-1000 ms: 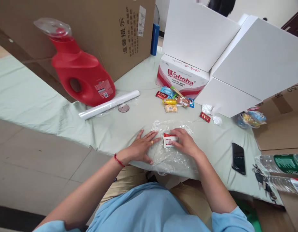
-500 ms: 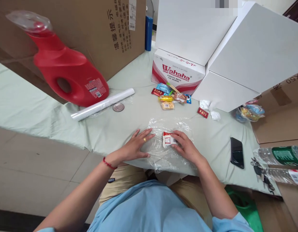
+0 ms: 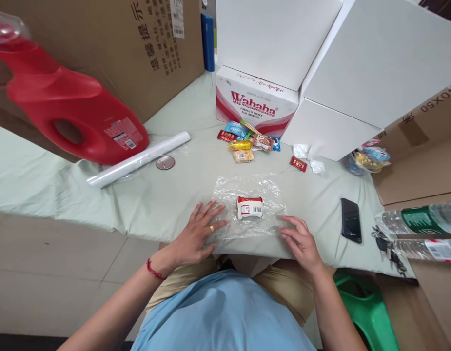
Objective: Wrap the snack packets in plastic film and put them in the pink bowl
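Note:
A small red-and-white snack packet (image 3: 250,208) lies on a spread sheet of clear plastic film (image 3: 225,186) near the front of the table. My left hand (image 3: 199,229) rests with spread fingers on the film's left edge, a ring on one finger. At the film's lower right edge is my right hand (image 3: 300,241), fingers apart and bent a little, away from the packet. Beyond the film sits a pile of wrapped snacks, among them a yellow packet (image 3: 240,146) and a beige packet (image 3: 243,156).
To the left lie a roll of film (image 3: 139,160), a round metal disc (image 3: 165,163) and a large red jug (image 3: 79,107). A Wahaba-style water carton (image 3: 256,100) stands behind. On the right are a phone (image 3: 351,220), keys (image 3: 388,248) and plastic bottles (image 3: 422,219).
My right hand has let go of the snack packet and moved right to the film's edge. The packet stays on the film. The view has shifted slightly.

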`<action>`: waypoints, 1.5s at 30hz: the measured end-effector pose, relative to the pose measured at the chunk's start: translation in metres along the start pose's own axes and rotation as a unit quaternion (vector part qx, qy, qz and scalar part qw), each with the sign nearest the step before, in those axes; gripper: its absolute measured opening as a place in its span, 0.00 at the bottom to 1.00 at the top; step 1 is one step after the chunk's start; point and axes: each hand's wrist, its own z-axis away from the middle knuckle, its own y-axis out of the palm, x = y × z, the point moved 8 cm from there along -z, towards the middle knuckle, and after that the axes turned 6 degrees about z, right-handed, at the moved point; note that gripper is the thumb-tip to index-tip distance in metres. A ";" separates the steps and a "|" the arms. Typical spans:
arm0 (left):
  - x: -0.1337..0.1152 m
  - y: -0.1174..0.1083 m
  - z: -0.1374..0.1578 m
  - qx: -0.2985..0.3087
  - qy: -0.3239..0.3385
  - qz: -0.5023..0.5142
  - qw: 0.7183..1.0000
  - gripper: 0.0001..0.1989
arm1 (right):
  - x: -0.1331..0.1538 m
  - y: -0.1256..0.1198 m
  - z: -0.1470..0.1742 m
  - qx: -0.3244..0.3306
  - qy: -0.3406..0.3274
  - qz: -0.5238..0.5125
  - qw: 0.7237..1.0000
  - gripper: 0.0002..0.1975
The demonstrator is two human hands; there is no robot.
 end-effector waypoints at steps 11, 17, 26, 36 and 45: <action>0.024 -0.022 -0.018 -0.243 -0.084 0.145 0.956 0.12 | -0.025 -0.009 -0.102 0.046 0.029 -0.098 0.994 0.12; 0.071 -0.038 -0.038 -0.325 -0.244 0.116 0.906 0.07 | -0.066 0.039 -0.129 0.058 0.135 -0.004 0.989 0.12; -0.015 -0.086 0.007 -0.513 -0.137 -0.106 0.841 0.10 | -0.039 0.027 -0.167 0.075 0.055 0.226 0.970 0.17; -0.049 -0.002 -0.098 -0.114 -0.130 -0.102 0.980 0.18 | -0.024 0.095 -0.223 0.280 0.092 0.186 0.938 0.17; -0.001 -0.009 -0.081 -0.187 -0.257 0.020 0.948 0.13 | 0.015 0.062 -0.211 0.196 -0.022 0.089 0.976 0.03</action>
